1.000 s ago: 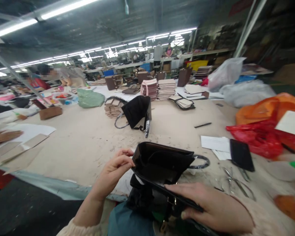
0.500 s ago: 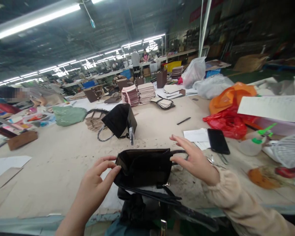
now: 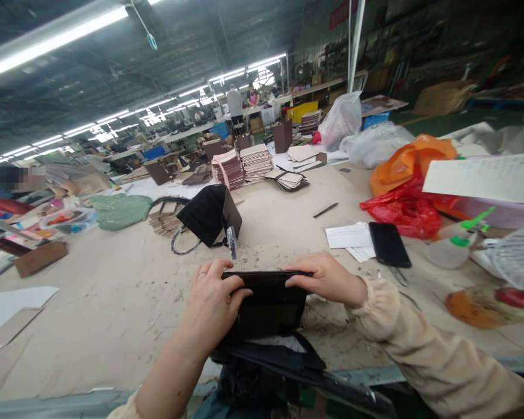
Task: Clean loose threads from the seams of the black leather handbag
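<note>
Both hands are engaged on one item. The black bag (image 3: 268, 317) is at the near edge of the surface (image 3: 135, 314), about the middle of the scene, its dark interior towards the person. The left hand (image 3: 216, 302) is clamped on the left end of the bag's far upper edge, thumb on the near face, fingers bent over the rim. The right hand (image 3: 321, 279) grips the right end of the same edge between thumb and fingers. The hands are apart, with a stretch of rim between them. A dark flap (image 3: 279, 358) lies at the near side of the bag and slopes down to the right; where it is joined cannot be made out.

Step in hand, as judged: the far edge is being held and worked by both hands, probably straightened or checked. The next move appears to call for an even pinch at both ends, so that the rim is kept level and the corners do not twist. The loose near flap could get in the way.

Beyond the left hand stands a companion bag (image 3: 207, 215), tilted, with wrapped handles. To the right lie white papers (image 3: 347, 236) and a phone (image 3: 389, 244); a slim dark tool (image 3: 325, 210) rests farther off. None of these is touched by the hands.
</note>
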Available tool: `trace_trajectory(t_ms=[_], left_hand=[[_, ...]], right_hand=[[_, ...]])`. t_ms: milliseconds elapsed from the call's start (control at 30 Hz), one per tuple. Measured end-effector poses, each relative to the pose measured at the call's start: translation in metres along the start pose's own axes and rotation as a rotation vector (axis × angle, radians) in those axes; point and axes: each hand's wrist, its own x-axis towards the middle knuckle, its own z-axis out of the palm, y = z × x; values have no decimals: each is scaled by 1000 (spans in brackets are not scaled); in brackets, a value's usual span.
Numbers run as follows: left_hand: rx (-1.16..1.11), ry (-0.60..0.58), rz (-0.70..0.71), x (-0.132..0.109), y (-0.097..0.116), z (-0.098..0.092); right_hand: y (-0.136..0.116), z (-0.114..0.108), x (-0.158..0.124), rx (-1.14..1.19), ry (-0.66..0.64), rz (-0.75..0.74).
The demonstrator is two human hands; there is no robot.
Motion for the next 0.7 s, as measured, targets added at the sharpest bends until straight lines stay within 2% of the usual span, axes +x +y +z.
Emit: trace_trajectory(t_ms=[200, 700], left_hand=[[-139, -73, -33, 2, -5, 5], [-243, -50, -66, 8, -7, 4]], right_hand=[[3, 2, 7, -3, -2, 19], [-1, 7, 12, -244, 30, -27]])
